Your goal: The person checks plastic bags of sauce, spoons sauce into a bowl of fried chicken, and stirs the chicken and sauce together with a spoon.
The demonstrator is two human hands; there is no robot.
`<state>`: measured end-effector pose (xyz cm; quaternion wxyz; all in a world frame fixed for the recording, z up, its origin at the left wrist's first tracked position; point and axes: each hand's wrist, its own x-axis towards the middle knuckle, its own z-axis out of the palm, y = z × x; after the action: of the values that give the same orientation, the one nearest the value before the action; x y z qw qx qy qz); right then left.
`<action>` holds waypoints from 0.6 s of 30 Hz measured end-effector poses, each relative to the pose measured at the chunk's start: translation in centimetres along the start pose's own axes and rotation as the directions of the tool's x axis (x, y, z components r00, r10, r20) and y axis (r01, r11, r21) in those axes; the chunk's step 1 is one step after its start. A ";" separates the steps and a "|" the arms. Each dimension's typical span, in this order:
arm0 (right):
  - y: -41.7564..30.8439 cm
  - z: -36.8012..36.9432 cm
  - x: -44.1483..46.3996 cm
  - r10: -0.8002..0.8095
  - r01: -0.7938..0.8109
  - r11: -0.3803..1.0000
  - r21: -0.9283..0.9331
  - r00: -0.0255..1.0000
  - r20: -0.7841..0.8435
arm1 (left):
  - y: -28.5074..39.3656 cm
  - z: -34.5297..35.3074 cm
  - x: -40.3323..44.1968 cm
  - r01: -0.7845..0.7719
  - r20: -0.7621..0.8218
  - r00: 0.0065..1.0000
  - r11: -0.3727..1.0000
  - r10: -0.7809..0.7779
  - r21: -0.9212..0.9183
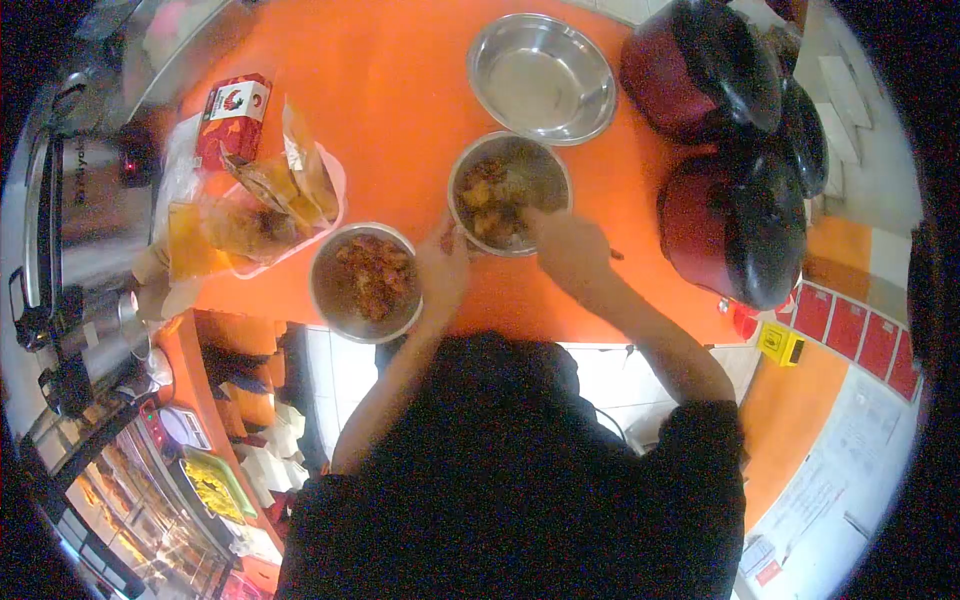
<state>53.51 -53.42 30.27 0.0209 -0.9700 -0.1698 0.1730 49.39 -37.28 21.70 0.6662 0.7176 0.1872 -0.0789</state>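
A metal bowl with browned pieces of food stands at the middle of the orange table. My left hand grips its lower left rim with the fingers closed. In my right hand is a utensil with a brownish handle, whose end sticks out to the right of the fist. The fist is at the bowl's right edge, and the utensil's working end cannot be made out. A second metal bowl, holding dark reddish fried pieces, sits left of my left hand.
Behind the middle bowl lies a larger steel basin. Two dark red pots with black lids stand at the right. To the left are a pink-rimmed tray with brown paper bags and a red packet. The orange table extends behind.
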 end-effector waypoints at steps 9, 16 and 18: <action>0.9 2.1 3.3 0.174 -0.207 0.970 -0.126 0.956 -0.235 | 0.7 -0.3 0.2 -0.169 0.001 0.985 0.965 0.173 0.200; 3.1 4.3 7.2 0.029 -0.051 0.994 -0.097 0.976 -0.214 | 0.1 -0.3 0.2 -0.082 0.056 0.995 0.996 0.079 0.039; 3.2 4.3 7.7 -0.128 0.121 0.990 -0.073 0.988 -0.088 | -0.3 -0.4 0.7 -0.138 0.041 0.990 0.987 0.136 0.079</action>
<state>59.82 -53.92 23.37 0.0069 -0.9646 -0.2347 0.1206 49.89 -36.75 21.23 0.6432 0.7540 0.1224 -0.0531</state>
